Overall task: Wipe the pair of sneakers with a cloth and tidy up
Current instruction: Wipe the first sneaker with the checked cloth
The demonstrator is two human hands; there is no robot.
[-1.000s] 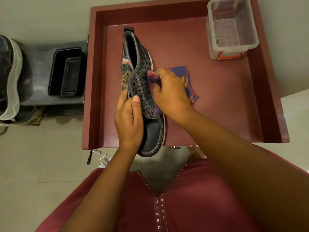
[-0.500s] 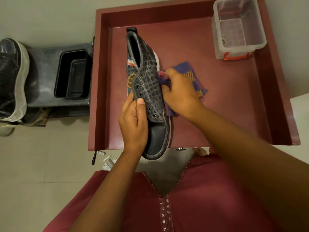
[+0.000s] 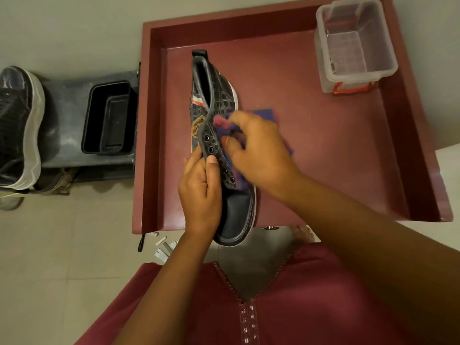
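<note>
Over the front-left part of the dark red tabletop [image 3: 323, 150], which has a raised rim on its left, far and right sides, a dark sneaker [image 3: 219, 115] with a scaled pattern is held on its side, heel toward the far edge and smooth toe cap hanging past the near edge. The left hand [image 3: 200, 195] grips the sneaker at its eyelet flap, thumb on the upper face beside the eyelets and fingers curled behind it. The right hand [image 3: 258, 150] has its fingers curled around a bunched purple and red cloth [image 3: 224, 125] and presses it against the sneaker's side, just right of the eyelets; part of the cloth shows beyond the knuckles toward the tabletop's middle. A clear plastic box [image 3: 353, 46] with a red latch sits in the far-right corner. Left of the tabletop, on a grey stand [image 3: 67, 108], rests a black tray [image 3: 109, 118], and at the picture's left edge a second sneaker [image 3: 20, 125] with a white sole lies well apart from the first. Small white scraps [image 3: 164, 247] lie on the tiled floor near the tabletop's front-left corner.
</note>
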